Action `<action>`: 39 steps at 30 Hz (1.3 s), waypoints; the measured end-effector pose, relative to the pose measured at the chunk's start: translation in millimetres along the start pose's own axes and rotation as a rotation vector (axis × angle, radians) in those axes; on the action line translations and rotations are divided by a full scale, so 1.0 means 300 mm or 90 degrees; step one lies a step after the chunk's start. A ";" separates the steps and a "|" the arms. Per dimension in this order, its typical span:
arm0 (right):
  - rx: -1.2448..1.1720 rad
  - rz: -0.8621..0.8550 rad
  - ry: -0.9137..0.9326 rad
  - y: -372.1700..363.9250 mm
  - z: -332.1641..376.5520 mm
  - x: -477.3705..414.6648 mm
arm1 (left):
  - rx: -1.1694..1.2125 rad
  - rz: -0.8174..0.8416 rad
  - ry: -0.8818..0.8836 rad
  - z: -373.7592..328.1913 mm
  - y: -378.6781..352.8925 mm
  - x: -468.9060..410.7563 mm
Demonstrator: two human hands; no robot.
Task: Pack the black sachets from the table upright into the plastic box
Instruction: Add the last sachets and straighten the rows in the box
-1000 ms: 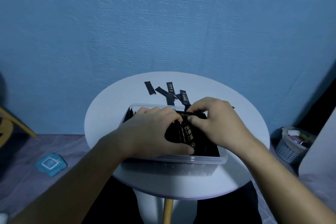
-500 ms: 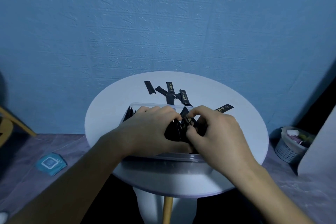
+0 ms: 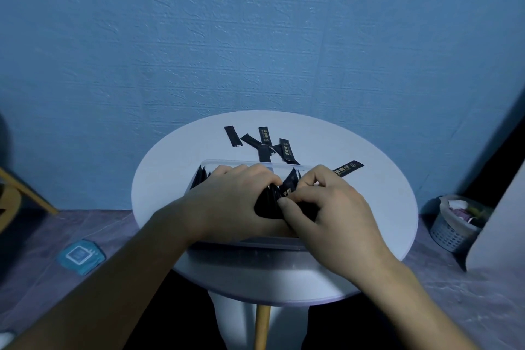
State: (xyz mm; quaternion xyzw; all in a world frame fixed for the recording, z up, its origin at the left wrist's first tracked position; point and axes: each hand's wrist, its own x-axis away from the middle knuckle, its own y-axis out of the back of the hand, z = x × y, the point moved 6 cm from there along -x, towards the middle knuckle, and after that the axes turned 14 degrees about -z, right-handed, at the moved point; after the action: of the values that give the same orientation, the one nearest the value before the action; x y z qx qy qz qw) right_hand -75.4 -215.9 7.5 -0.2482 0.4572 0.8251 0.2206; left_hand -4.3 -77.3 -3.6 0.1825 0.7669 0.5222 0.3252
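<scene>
Two bare hands at work inside a clear plastic box [image 3: 227,162] on a round white desk [image 3: 170,187], blue wall behind. The left hand [image 3: 235,202] curls its fingers [image 3: 255,176] over a bundle of black sachets [image 3: 270,204] standing in the box and grips them together. The right hand [image 3: 335,213] pinches one sachet [image 3: 289,186] b/w thumb and fingers at the bundle's right side, apparently feeding it in. More upright sachets [image 3: 200,179] lean at the box's left end, apart from the bundle. Several loose sachets [image 3: 265,148] lie flat and partly overlapping on the desk just beyond the far rim, w/ a stray sachet [image 3: 348,168] beside the right knuckles. The job looks about half done, though much of the box's inside is hidden by the hands. Risks from here: if the left grip eases before the new sachet is wedged, the bundle could fan out and topple flat, as the box looks far from full. Forcing the sachet down could crease it or tip its neighbours. A push toward the near edge could also slide the light box along the smooth desk.
</scene>
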 end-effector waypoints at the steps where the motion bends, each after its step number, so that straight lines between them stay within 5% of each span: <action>1: -0.005 -0.011 0.007 -0.001 0.000 0.004 | -0.001 0.001 0.002 0.001 0.000 0.000; 10: -0.164 -0.108 0.013 0.026 -0.018 0.043 | -0.034 0.029 0.030 0.003 -0.001 0.000; 20: -0.191 -0.046 0.001 0.052 -0.031 0.023 | 0.015 0.019 -0.039 -0.032 0.014 0.001; 24: -0.101 -0.093 0.006 0.092 -0.051 -0.006 | 0.006 0.013 -0.046 -0.027 0.009 -0.001; 31: 0.158 -0.009 0.052 0.064 0.021 -0.019 | 0.022 0.013 -0.045 -0.024 0.011 0.004; 39: 0.043 0.034 -0.033 0.068 -0.002 -0.005 | 0.039 -0.003 -0.023 -0.006 0.008 0.000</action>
State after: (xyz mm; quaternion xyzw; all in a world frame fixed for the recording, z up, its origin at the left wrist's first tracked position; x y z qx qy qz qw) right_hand -86.3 -226.5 21.4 -0.2070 0.4856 0.8207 0.2185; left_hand -5.8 -77.5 -0.9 0.2002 0.7769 0.4946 0.3343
